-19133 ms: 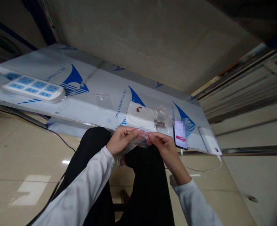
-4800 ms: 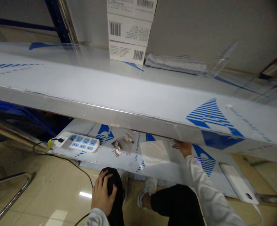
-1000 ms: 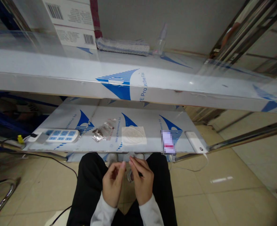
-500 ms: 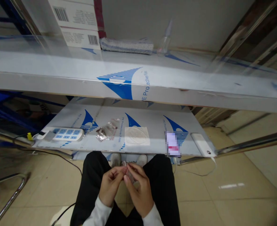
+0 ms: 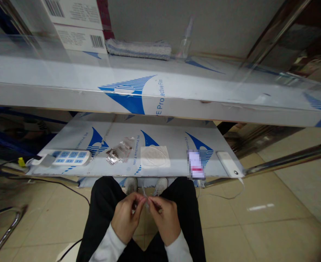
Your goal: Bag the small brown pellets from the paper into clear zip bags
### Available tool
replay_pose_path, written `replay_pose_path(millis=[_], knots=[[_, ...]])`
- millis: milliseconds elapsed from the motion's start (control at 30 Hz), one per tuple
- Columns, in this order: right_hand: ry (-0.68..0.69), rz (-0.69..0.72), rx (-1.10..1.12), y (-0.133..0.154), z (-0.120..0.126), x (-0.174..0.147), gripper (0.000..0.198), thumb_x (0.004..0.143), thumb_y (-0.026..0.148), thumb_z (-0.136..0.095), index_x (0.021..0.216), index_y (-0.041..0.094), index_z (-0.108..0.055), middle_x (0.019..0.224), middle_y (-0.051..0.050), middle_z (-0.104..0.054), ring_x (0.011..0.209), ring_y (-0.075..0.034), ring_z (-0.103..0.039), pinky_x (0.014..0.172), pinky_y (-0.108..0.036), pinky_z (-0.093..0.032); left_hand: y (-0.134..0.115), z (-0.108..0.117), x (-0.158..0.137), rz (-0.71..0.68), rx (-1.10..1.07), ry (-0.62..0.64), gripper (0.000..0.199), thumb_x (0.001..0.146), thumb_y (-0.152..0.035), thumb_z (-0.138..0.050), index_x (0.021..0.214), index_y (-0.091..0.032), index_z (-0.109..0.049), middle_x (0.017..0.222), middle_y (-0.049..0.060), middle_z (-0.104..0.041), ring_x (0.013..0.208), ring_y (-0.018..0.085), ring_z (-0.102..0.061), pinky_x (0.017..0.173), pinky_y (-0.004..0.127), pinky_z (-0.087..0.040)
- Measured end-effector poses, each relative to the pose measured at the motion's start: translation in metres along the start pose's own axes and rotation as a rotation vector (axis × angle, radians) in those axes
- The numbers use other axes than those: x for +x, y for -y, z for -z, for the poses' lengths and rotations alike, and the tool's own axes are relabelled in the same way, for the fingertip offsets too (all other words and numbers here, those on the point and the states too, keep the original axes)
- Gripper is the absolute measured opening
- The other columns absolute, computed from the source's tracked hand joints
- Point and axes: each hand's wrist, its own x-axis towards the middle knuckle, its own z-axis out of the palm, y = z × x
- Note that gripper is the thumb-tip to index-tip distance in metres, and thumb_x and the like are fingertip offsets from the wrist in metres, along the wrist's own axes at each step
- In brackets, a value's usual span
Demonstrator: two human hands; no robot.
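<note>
Both hands meet over my lap, between my knees in black trousers. My left hand (image 5: 126,218) and my right hand (image 5: 164,218) pinch a small clear plastic bag (image 5: 146,201) between their fingertips; what the bag holds is too small to tell. On the lower shelf (image 5: 173,140) ahead lie a pile of clear bags with small dark parts (image 5: 119,153) and a white square pad (image 5: 155,157).
A white power strip (image 5: 66,157) lies at the lower shelf's left, a phone (image 5: 196,164) and a white power bank (image 5: 229,163) at its right. The upper shelf (image 5: 67,91) carries barcoded boxes (image 5: 75,22), a folded cloth (image 5: 138,49) and a spray bottle (image 5: 186,40). Cables trail over the tiled floor.
My hands have drawn slightly closer together on the small bag, and the view has shifted a little. Seconds ago my right hand reached to the lower shelf and my left rested on my knee.
</note>
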Motion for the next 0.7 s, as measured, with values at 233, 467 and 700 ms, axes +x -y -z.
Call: replay_pose_path(millis=[233,467,700], knots=[[-0.124,0.051,-0.281,0.000,-0.003,-0.004,0.017,0.084,0.017,-0.054,0.085,0.018,-0.072,0.072,-0.005,-0.071,0.060,-0.015,-0.067,0.059,-0.021,-0.051,-0.006,-0.001,-0.004,0.028,0.263,-0.113,0.019,0.069,-0.038,-0.058,0.057,-0.025,-0.055,0.054,0.001,-0.061,0.050,0.017,-0.058,0.054,0.026,-0.042],[-0.159,0.048,-0.296,0.005,-0.005,-0.005,0.016,0.084,0.016,-0.054,0.081,0.018,-0.070,0.069,-0.004,-0.069,0.060,-0.015,-0.066,0.057,-0.021,-0.050,-0.010,-0.013,-0.008,0.141,0.279,-0.083,0.013,0.067,-0.037,-0.060,0.060,-0.026,-0.057,0.052,-0.001,-0.061,0.046,0.017,-0.059,0.049,0.025,-0.038],[-0.102,0.131,-0.227,-0.002,0.005,-0.005,0.037,0.080,0.008,-0.050,0.112,0.020,-0.065,0.106,-0.009,-0.068,0.100,-0.021,-0.065,0.087,-0.033,-0.053,-0.017,-0.008,-0.010,0.049,0.366,-0.093,0.018,0.074,-0.037,-0.049,0.061,-0.025,-0.050,0.055,0.000,-0.060,0.052,0.018,-0.059,0.053,0.026,-0.036]])
